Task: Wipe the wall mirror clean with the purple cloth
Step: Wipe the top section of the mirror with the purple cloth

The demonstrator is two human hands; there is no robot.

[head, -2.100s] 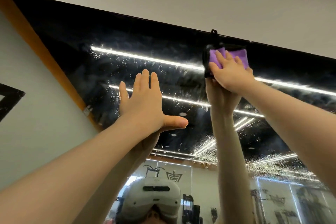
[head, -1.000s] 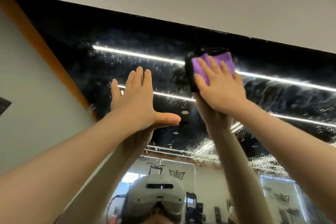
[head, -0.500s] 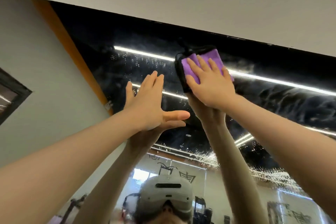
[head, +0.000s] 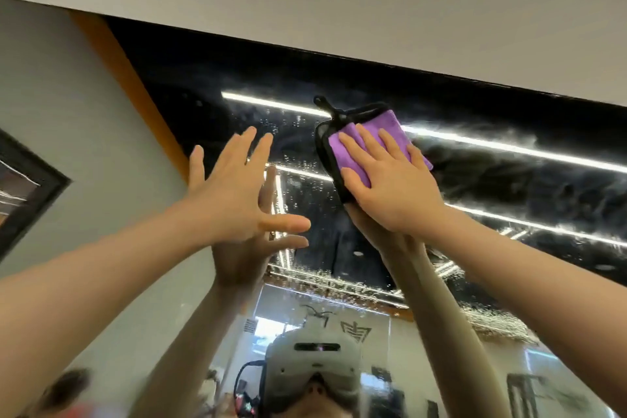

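The wall mirror (head: 509, 187) fills the middle of the view, dark and speckled with water drops and streaks. High on the glass, my right hand (head: 390, 180) presses the folded purple cloth (head: 349, 149) flat with straight fingers. The cloth has a black edge and a small black loop at its upper left. Left of the cloth, my left hand (head: 234, 200) is raised with fingers spread and straight, close to or against the glass. It holds nothing. Both arms are reflected below the hands.
A grey wall (head: 339, 3) runs above the mirror's top edge. An orange strip (head: 129, 78) borders the mirror on the left, beside another grey wall. A dark frame (head: 30, 187) hangs at far left. The lower mirror reflects a headset (head: 312, 366).
My right hand has slid the cloth leftward and slightly down across the upper glass, leaving a wiped streaky band to its right. My left hand stayed flat and shifted a little.
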